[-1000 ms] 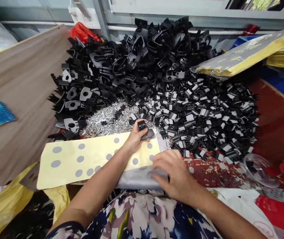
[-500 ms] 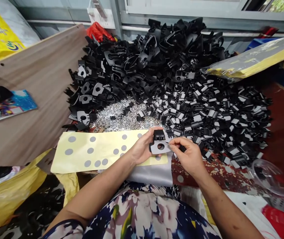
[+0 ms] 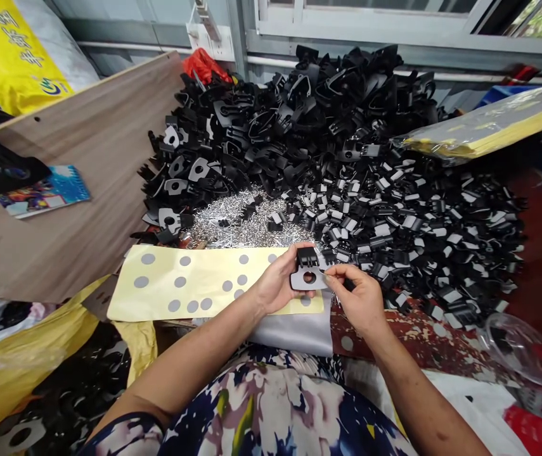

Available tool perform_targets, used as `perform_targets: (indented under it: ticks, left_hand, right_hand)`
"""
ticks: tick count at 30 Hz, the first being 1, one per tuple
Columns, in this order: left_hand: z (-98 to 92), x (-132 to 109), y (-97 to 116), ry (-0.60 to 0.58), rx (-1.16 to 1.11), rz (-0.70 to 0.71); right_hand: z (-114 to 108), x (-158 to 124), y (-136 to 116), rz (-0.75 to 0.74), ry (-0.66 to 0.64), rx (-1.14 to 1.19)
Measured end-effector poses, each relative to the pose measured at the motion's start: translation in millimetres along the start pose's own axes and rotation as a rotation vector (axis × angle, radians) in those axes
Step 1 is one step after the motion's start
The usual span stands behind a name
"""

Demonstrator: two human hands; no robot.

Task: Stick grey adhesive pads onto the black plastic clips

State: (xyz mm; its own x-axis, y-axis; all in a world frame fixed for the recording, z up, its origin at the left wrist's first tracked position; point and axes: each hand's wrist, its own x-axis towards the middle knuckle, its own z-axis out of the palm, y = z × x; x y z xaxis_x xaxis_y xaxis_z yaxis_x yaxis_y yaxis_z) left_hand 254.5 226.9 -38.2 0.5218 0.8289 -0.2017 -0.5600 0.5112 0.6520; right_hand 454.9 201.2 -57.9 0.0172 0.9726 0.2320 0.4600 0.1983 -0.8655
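Observation:
My left hand is closed on a black plastic clip part with a grey flat face, a round hole and a toothed hinge edge. Against the right side of that part, my right hand pinches a thin pin, mostly hidden by the fingertips. Beneath the left hand lies a pale yellow sheet with grey round dots. Just beyond the hands are a heap of small silvery metal pins and a pile of small black-and-grey clip pieces.
Larger black plastic parts are heaped at the back. A wooden board stands at the left, a booklet against it. At the right are a clear plastic bowl and a wrapped yellow-edged stack. A yellow sack sits lower left.
The whole view has shifted slightly, with the scene sliding to the right. Both hands keep their grip, and the right fingertips stay at the clip part's right side.

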Motion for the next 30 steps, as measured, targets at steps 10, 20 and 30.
perform_targets:
  ticks: [10, 20, 30]
  left_hand:
    - [-3.7, -0.6, -2.7, -0.019, -0.012, -0.007]
    - [-4.0, -1.7, -6.6, -0.019, 0.043, 0.012]
    - [-14.8, 7.6, -48.2, 0.266, 0.285, 0.371]
  right_hand:
    - [1.8, 0.4, -4.2, -0.024, 0.01, -0.034]
    - [2.7, -0.7, -14.0, -0.154, 0.016, -0.208]
    - [23.7, -12.8, -27.7, -0.453, 0.115, -0.633]
